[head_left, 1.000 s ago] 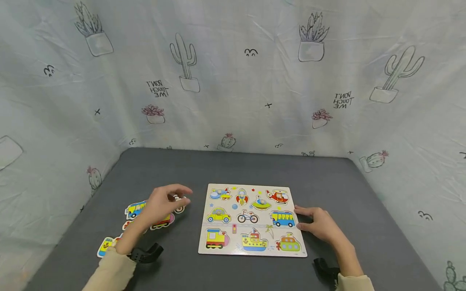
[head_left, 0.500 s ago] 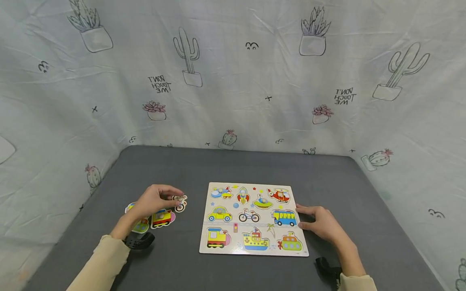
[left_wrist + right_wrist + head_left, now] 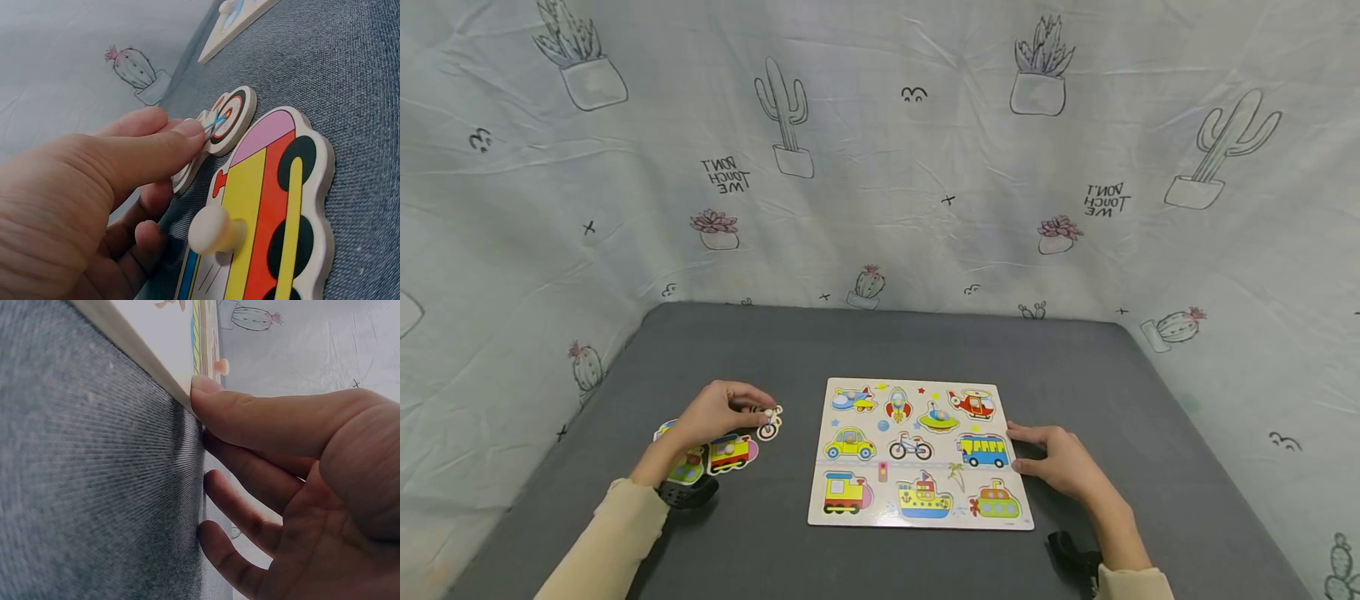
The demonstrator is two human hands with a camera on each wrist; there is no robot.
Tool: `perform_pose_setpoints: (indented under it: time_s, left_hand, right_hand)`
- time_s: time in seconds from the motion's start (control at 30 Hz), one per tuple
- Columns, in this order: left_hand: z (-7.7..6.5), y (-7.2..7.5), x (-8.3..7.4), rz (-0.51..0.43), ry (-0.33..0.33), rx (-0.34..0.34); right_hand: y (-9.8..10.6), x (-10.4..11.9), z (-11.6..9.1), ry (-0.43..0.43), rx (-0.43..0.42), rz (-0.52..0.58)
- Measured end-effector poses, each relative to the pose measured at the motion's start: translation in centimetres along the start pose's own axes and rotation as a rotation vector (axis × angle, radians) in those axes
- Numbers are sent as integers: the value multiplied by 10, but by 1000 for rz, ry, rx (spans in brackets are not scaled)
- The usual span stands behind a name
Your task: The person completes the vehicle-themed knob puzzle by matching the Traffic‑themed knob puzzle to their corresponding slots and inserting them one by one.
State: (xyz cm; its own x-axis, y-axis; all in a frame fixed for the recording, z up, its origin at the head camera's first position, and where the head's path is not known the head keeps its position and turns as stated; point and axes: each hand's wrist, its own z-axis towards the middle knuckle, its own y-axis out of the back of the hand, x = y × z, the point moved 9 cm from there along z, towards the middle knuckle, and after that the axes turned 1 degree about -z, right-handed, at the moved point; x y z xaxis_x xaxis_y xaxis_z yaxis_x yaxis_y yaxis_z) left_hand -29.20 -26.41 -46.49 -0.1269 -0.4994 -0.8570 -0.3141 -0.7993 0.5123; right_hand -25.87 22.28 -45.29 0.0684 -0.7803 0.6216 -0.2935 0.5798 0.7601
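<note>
And there, left of the board (image 3: 885, 504), the left hand (image 3: 721, 415) pinched the bicycle piece (image 3: 769, 429), partly lost behind the thumb! The forearm half-covered other pieces (image 3: 687, 468); the right hand (image 3: 1062, 463), fingers loosely extended, touched the board's right edge.

Dark-grey woven cloth (image 3: 362, 81) over tabletop (image 3: 970, 343). White creased backdrop (image 3: 865, 150) behind far edge and along both sides. Prints on it: pink-topped round cactus (image 3: 869, 282) above far-edge middle, another by far right corner; tall potted cactus (image 3: 786, 112) higher up, left of centre; pink succulent (image 3: 715, 220) under mirrored lettering (image 3: 726, 175) toward far left corner.
</note>
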Motion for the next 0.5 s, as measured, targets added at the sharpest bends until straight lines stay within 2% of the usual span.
perform_pose_setpoints:
  time_s: [0.23,0.5]
  left_hand:
    - [2,-2,2,-44,11,1]
    - [2,-1,2,-24,11,-1]
  right_hand:
    - [0,0,-1,-2,1,-2]
    - [-1,2,-3,18,1,-10]
